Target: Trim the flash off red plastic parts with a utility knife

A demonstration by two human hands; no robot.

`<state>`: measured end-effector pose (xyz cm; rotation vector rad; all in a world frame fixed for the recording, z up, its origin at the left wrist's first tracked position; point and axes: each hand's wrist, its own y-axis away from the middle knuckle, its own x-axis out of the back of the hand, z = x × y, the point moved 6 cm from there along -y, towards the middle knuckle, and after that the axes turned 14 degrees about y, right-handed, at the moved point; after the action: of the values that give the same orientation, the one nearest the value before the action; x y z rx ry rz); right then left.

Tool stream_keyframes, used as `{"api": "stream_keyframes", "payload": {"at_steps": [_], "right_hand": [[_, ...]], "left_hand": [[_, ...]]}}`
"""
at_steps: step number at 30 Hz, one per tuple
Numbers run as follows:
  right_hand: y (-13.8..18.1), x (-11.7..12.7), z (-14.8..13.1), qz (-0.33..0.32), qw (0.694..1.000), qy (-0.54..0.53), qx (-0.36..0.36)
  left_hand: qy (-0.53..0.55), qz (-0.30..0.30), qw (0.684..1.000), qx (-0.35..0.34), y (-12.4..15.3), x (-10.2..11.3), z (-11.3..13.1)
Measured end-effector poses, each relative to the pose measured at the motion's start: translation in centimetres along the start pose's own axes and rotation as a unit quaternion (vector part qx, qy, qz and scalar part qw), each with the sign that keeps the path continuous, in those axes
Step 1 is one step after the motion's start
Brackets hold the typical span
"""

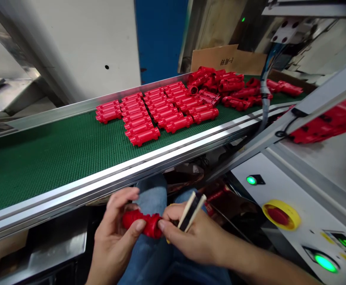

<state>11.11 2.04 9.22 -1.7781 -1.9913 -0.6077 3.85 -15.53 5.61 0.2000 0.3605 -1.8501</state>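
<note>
Right between your fingers (128, 193), that red ribbed plastic part (143, 223) is pinched by your left hand (115, 237) and right hand (193, 241). It looks light and stiff, and the ribs should grip well, so hold it there. Your right also pinches a flat pale-and-black strip (192, 211). Beyond your fingers, more red parts (173, 107) sit on a green conveyor belt (57, 166).

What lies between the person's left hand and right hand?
In the head view, a ribbed red plastic part lies between the left hand and right hand.
</note>
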Motion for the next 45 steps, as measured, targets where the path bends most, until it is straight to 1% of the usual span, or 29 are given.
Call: {"api": "stream_keyframes", "payload": {"at_steps": [1,2,3,4,5,6,7,8,10,11,13,16,23,26,30,35,39,41,43,44,45], "right_hand": [[0.1,0.1,-0.5,0.047,0.997,0.046,0.043],[0.4,0.1,-0.9,0.089,0.987,0.096,0.088],[0.8,0.1,-1.2,0.125,0.972,0.147,0.131],[1.1,-0.1,-1.4,0.151,0.955,0.194,0.165],[1.5,-0.2,-1.4,0.172,0.938,0.233,0.191],[1.8,-0.2,-1.3,0.188,0.925,0.256,0.207],[2.0,0.0,-1.1,0.204,0.920,0.256,0.215],[2.3,0.4,-1.0,0.217,0.922,0.234,0.221],[2.9,1.4,-1.0,0.230,0.931,0.160,0.232],[3.1,1.8,-1.1,0.230,0.934,0.121,0.245],[3.5,2.3,-1.6,0.210,0.938,0.059,0.270],[3.7,2.4,-1.8,0.198,0.940,0.009,0.276],[3.5,2.1,-2.2,0.219,0.919,0.039,0.325],[3.5,2.1,-2.1,0.211,0.921,0.029,0.325],[3.5,1.7,-1.8,0.193,0.926,0.018,0.323],[3.4,1.5,-1.7,0.206,0.924,0.008,0.323],[2.7,1.3,-1.3,0.184,0.938,-0.006,0.293],[2.8,1.0,-1.5,0.178,0.931,0.004,0.317],[3.2,1.0,-1.7,0.187,0.922,-0.001,0.339],[3.3,1.1,-1.6,0.194,0.927,-0.023,0.322],[3.3,1.4,-1.3,0.203,0.934,-0.066,0.286]], "left_hand": [[0.040,0.041,0.998,0.028,0.2,0.2,-0.4],[0.092,0.076,0.989,0.092,0.7,0.1,-1.2],[0.149,0.093,0.969,0.172,1.2,-0.2,-2.2],[0.201,0.100,0.944,0.243,1.9,-0.8,-2.9],[0.242,0.105,0.919,0.291,2.4,-1.2,-3.3],[0.271,0.112,0.904,0.313,2.7,-1.6,-3.3],[0.286,0.120,0.899,0.308,2.8,-1.7,-3.0],[0.289,0.128,0.903,0.290,2.6,-1.7,-2.5],[0.274,0.146,0.915,0.257,2.1,-1.6,-1.5],[0.263,0.152,0.920,0.247,2.0,-1.6,-1.1],[0.249,0.158,0.925,0.240,1.8,-1.8,-0.6],[0.245,0.160,0.923,0.250,1.9,-2.2,-0.5],[0.240,0.161,0.921,0.261,2.2,-2.3,-0.5],[0.235,0.168,0.919,0.267,2.2,-2.3,-0.4],[0.232,0.161,0.921,0.269,2.3,-2.4,-0.3],[0.230,0.159,0.922,0.266,2.3,-2.4,-0.4],[0.246,0.148,0.922,0.260,2.2,-2.6,-0.5],[0.241,0.144,0.921,0.269,2.3,-2.6,-0.6],[0.239,0.148,0.916,0.287,2.4,-2.6,-0.8],[0.241,0.150,0.913,0.294,2.5,-2.5,-0.8],[0.243,0.151,0.911,0.297,2.5,-2.5,-0.8]]}}
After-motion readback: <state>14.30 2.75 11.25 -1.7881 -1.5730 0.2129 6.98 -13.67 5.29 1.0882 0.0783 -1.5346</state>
